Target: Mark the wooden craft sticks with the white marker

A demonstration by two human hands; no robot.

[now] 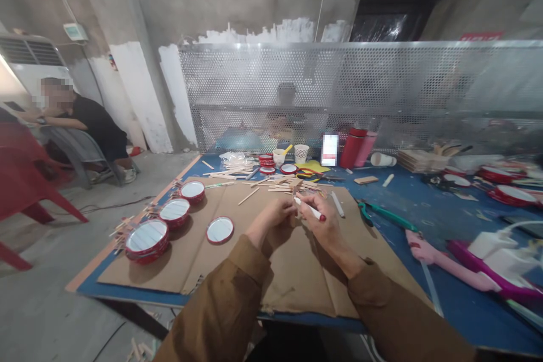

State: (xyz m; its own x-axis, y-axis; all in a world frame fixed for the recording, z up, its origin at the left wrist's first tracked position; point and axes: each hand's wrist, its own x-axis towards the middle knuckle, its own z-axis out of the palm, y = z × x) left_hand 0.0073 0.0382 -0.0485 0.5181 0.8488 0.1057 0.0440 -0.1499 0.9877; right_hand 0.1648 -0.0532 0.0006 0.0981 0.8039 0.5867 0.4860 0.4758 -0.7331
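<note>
A white marker pen with a dark red end (311, 209) is gripped in my right hand (323, 223), slanting across the fingers above the cardboard sheet (237, 203). Close against it, my left hand (275, 218) has its fingers pinched together. A small brownish piece (296, 188) shows at the fingertips, but its kind and which hand bears it are unclear. Loose wooden sticks (280, 184) lie just beyond both hands. To the left rests a round red-rimmed lid with a pale face (219, 230).
Stacks of red-rimmed discs (146, 237) with sticks beside them line the cardboard's left side. Right of it lie green-handled pliers (388, 215), a pink glue gun (445, 260) and a power strip (470, 251). Paper cups (301, 153) and a red bottle (353, 147) stand behind. Another person (91, 119) sits left.
</note>
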